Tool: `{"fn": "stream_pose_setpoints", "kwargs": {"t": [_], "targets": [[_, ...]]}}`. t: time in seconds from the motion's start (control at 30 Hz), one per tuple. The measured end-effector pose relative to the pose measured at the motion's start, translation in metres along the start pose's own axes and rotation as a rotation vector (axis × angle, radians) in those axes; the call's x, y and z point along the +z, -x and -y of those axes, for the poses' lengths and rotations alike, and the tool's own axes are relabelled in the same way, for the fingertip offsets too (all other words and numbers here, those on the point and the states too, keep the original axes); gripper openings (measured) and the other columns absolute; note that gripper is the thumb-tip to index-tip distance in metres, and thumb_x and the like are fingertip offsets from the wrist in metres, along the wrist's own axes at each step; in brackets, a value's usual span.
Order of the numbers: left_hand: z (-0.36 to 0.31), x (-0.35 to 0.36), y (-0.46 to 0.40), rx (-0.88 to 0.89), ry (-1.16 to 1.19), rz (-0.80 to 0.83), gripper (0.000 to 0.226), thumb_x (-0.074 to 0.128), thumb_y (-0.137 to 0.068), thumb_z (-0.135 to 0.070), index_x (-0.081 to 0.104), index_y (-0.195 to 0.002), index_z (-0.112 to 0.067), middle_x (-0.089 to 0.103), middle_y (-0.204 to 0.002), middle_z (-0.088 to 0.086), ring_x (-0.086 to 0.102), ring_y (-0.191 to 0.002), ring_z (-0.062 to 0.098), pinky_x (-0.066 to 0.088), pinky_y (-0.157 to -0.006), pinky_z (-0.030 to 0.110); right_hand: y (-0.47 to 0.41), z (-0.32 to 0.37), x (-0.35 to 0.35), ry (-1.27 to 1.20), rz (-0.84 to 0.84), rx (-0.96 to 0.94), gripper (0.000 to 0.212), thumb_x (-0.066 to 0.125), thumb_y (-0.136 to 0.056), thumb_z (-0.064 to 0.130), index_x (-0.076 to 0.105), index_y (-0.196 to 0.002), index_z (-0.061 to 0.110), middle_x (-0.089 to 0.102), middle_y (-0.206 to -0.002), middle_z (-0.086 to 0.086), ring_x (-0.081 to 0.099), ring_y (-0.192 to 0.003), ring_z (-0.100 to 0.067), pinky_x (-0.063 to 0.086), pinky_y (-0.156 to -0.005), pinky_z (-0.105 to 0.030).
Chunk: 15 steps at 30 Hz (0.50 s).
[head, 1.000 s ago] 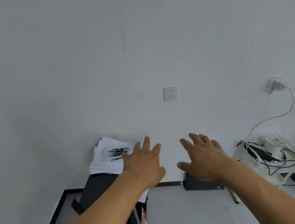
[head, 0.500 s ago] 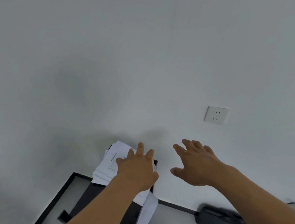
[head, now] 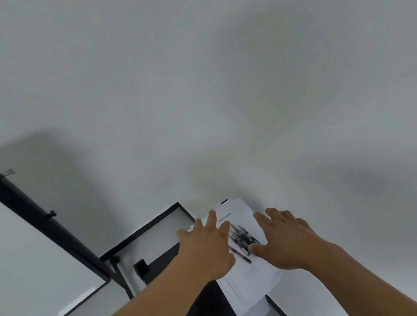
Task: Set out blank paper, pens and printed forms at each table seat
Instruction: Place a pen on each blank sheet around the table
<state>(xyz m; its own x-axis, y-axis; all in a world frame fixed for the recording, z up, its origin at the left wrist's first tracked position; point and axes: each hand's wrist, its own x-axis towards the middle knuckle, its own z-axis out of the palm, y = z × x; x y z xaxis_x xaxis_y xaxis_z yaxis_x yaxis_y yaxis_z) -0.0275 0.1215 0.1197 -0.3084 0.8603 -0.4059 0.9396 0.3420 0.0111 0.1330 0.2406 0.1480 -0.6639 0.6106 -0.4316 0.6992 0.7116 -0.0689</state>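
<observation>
A stack of white printed papers [head: 252, 280] lies on a black stand [head: 209, 311] against the wall. Several black pens [head: 241, 239] lie in a loose heap on top of the stack. My left hand [head: 207, 246] hovers over the stack's left edge, fingers spread and straight. My right hand [head: 287, 239] is stretched out over the right edge, fingers spread, thumb near the pens. Neither hand holds anything. Whether the hands touch the paper is unclear.
A white wall [head: 219, 78] fills most of the view. A whiteboard with a black frame [head: 20, 205] leans at the left. A black skirting line [head: 145, 230] runs along the floor behind the stand.
The view swung left, so the wall socket and cables left the frame and a whiteboard appeared. Both hands moved over the paper stack, one on each side of the pens.
</observation>
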Motion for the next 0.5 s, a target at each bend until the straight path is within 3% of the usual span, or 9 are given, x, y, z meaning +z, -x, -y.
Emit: {"fn": "stream_pose_setpoints", "kwargs": {"t": [0.27,0.5], "targets": [[-0.013,0.039,-0.021,-0.256,0.174,0.091,0.081,0.052,-0.105,-0.054,0.012,-0.172,-0.032,-0.008,-0.183,0.007,0.013,-0.166,0.042,0.027,-0.122,0.076,-0.09,-0.034,0.044,0.054,0.189,-0.168,0.092,0.045,-0.1,0.073,0.014,-0.173,0.026,0.028,-0.173,-0.006,0.033,-0.155,-0.033,0.037,-0.123,-0.053],[-0.038,0.078,-0.037,-0.359,0.266,0.198,0.077,0.052,-0.106,-0.051,0.016,-0.171,-0.031,-0.006,-0.183,0.009,0.01,-0.167,0.044,0.025,-0.124,0.077,-0.137,-0.042,0.091,-0.024,0.271,-0.171,0.08,0.05,-0.103,0.059,0.024,-0.169,0.02,0.036,-0.166,-0.008,0.039,-0.149,-0.033,0.042,-0.12,-0.049]]}}
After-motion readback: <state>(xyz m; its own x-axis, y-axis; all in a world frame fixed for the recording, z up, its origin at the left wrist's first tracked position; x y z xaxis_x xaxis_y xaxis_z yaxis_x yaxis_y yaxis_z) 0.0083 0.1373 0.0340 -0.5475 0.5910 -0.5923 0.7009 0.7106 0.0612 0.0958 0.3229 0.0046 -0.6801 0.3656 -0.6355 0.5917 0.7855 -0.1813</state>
